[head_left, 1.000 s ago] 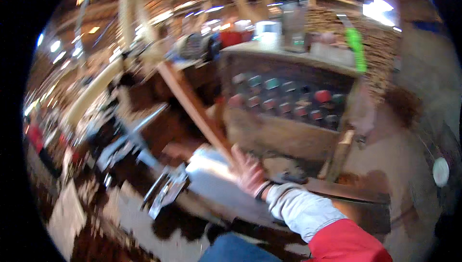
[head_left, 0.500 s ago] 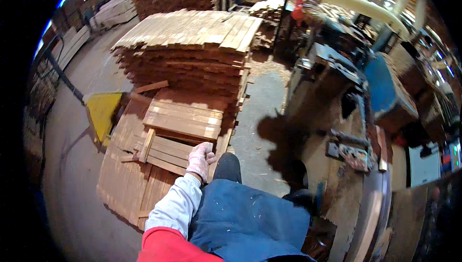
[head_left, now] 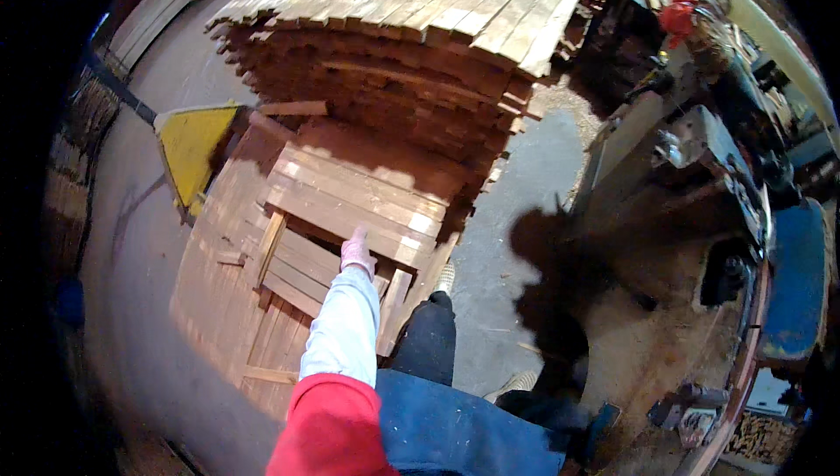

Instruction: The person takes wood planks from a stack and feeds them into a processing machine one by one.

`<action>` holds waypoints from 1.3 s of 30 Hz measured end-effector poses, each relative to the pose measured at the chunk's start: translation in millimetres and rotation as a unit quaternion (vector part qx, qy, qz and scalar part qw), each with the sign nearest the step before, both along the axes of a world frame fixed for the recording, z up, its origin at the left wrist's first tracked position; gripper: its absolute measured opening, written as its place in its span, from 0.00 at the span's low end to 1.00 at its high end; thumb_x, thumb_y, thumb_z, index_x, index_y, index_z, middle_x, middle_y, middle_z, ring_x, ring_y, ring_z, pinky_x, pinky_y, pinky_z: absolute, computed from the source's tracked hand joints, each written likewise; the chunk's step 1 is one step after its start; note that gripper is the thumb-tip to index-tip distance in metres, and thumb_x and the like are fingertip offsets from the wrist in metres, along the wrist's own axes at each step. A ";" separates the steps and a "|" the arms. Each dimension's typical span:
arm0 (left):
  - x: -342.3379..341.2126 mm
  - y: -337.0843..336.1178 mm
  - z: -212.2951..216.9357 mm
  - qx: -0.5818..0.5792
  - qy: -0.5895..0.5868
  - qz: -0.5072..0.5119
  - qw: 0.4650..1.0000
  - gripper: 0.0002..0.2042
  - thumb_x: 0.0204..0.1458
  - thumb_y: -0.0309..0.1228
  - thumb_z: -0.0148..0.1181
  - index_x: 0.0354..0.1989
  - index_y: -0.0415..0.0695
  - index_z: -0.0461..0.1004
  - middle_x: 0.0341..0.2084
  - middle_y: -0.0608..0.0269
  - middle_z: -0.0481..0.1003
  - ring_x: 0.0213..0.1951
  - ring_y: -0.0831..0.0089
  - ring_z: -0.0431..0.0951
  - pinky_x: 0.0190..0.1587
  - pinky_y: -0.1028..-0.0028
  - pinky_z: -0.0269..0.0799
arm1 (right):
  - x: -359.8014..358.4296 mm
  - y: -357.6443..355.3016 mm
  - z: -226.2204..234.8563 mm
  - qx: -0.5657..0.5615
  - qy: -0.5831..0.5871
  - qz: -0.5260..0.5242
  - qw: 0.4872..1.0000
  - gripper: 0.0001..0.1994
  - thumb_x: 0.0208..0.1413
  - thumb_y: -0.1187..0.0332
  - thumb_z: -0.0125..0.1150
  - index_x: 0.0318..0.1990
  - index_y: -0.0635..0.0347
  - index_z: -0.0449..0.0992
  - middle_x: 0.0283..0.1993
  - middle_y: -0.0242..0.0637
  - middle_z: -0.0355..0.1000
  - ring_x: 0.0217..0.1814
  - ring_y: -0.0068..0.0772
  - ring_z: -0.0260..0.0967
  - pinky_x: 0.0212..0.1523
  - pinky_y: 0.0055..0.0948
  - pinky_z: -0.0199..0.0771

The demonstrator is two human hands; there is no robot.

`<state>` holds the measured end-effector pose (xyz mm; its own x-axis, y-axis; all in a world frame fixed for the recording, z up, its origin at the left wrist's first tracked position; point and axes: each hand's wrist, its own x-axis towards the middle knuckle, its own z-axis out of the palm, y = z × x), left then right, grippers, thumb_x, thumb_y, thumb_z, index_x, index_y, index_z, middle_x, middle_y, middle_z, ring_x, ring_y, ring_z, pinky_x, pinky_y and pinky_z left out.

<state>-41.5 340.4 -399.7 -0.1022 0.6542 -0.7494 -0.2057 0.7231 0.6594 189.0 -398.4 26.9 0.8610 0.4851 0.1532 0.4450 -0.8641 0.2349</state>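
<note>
My left hand (head_left: 357,253), in a pale pinkish glove, reaches forward over the low layers of boards. At least one finger stretches out toward the near edge of a row of flat wooden boards (head_left: 350,200); whether it touches them I cannot tell. Nothing shows in the hand. Just below that edge lies a dark gap, then more boards (head_left: 302,270) at a lower level. A short wooden batten (head_left: 269,248) stands crosswise at the left of the gap. My right hand is out of view.
Beyond rises a tall stack of boards (head_left: 376,65). A yellow pallet-jack part (head_left: 197,152) stands at the left. Machinery with a blue panel (head_left: 794,283) is on the right. Grey floor (head_left: 542,187) runs between stack and machine, with my shadow on it.
My left arm has stretched farther forward, and the hand has gone from the near side of the gap to the boards' edge. The view has tilted downward and moved nearer to the stack.
</note>
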 end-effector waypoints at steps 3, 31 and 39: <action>-7.0 -1.3 -6.5 0.067 -0.050 0.003 0.997 0.42 0.49 0.50 0.68 0.68 0.46 0.56 0.66 0.52 0.61 0.60 0.51 0.66 0.59 0.42 0.61 | 25.7 21.6 -4.8 0.114 0.008 -0.046 0.992 0.21 0.67 0.65 0.48 0.63 0.68 0.68 0.63 0.58 0.67 0.65 0.59 0.63 0.65 0.46 0.64; 69.0 -503.4 341.1 0.151 -0.378 -0.653 0.639 0.28 0.51 0.39 0.65 0.59 0.41 0.67 0.39 0.60 0.76 0.43 0.72 0.75 0.48 0.71 0.72 | -297.7 -125.9 16.7 0.184 0.095 -0.225 0.952 0.39 0.61 0.60 0.61 0.72 0.68 0.48 0.69 0.62 0.56 0.69 0.55 0.59 0.67 0.40 0.62; 73.7 -331.6 220.8 0.161 -0.260 -0.437 0.846 0.21 0.58 0.34 0.63 0.59 0.45 0.68 0.37 0.64 0.76 0.35 0.76 0.76 0.37 0.73 0.76 | -260.1 -131.5 -22.6 0.255 -0.103 -0.264 0.924 0.33 0.65 0.65 0.56 0.71 0.68 0.48 0.69 0.60 0.56 0.69 0.51 0.59 0.66 0.40 0.63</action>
